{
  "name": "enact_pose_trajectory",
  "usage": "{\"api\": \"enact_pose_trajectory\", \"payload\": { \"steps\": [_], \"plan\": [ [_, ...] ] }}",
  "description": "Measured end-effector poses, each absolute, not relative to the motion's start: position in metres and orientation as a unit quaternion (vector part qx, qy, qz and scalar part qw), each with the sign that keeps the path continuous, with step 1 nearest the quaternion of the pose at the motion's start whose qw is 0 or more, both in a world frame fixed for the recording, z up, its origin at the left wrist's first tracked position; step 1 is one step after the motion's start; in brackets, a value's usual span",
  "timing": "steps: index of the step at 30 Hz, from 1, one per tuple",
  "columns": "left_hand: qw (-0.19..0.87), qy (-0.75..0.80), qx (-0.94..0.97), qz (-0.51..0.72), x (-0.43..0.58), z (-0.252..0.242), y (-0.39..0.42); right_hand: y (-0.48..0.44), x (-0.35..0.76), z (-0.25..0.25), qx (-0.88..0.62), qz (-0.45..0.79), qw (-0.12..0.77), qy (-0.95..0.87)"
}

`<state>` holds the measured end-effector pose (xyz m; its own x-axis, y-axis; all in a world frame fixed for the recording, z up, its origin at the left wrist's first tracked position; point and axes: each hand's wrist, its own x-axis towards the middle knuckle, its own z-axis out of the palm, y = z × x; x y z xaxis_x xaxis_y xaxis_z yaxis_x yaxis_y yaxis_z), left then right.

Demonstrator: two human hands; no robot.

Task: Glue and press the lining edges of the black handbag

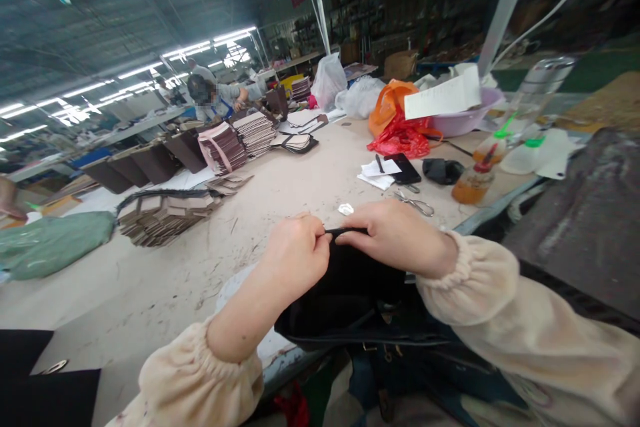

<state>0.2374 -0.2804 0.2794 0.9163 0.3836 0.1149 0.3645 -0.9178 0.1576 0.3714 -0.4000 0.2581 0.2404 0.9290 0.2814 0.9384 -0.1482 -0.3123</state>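
A black bag (345, 287) with its mouth facing up rests at the table's near edge, against my lap. My left hand (299, 253) is closed on its far rim, the fingers curled in tightly. Just to the right, my right hand (390, 233) grips the same rim, thumb on the near side and fingers beyond it. Small metal fittings show on the bag's near side. Beyond my hands lies a small crumpled white scrap (345, 209). Scissors (416, 204) lie on the table past my right hand.
Stacked brown pieces (170, 217) and a green bag (55, 247) lie left. Bottles of amber liquid (473, 183), a phone (403, 168), red plastic bag (405, 137) and purple basin (465, 121) stand right. Black sheets (45, 393) lie near left. Another person (220, 93) works across the table.
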Motion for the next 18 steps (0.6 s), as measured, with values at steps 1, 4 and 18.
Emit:
{"api": "enact_pose_trajectory", "payload": {
  "steps": [1, 4, 18],
  "plan": [
    [0.075, 0.189, 0.976, 0.076, 0.236, 0.279, -0.279, -0.397, 0.369, 0.257, -0.763, -0.016, 0.199, -0.615],
    [0.116, 0.178, 0.973, 0.093, 0.23, 0.28, -0.276, -0.395, 0.367, 0.255, -0.767, -0.03, 0.18, -0.615],
    [0.13, 0.201, 0.967, 0.086, 0.203, 0.279, -0.268, -0.394, 0.381, 0.25, -0.756, 0.003, 0.224, -0.615]
  ]
}}
